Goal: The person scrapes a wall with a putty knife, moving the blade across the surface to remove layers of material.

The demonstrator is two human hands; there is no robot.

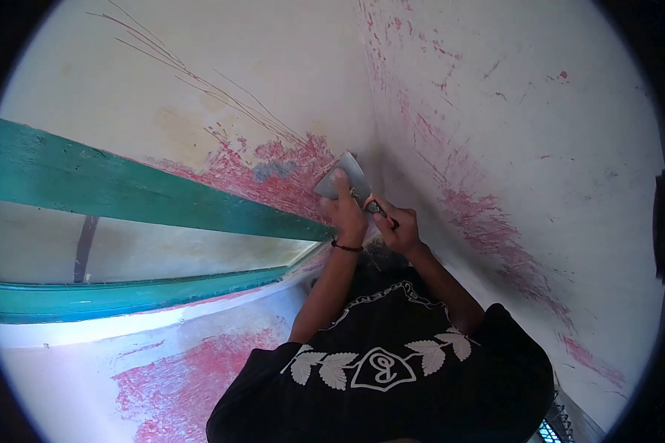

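Note:
A putty knife (352, 175) with a wide metal blade and a black and orange handle is near the corner where two walls meet. My right hand (400, 227) has its fingers wrapped round the handle. Against the flat of the blade lies my left hand (344, 215), one finger stretched up along the metal and the others bent at its lower edge; a dark bracelet (347, 246) circles that wrist. The blade overlaps the left wall beside a patch of scraped red paint (303, 173). The blade's far edge points up toward the corner.
A green frame bar (162, 196) runs along the left wall below the red patch, and a second green bar (140, 292) lies lower. More red streaks (488, 221) mark the right wall (569, 148). Scratch lines (199, 81) cross the left wall above.

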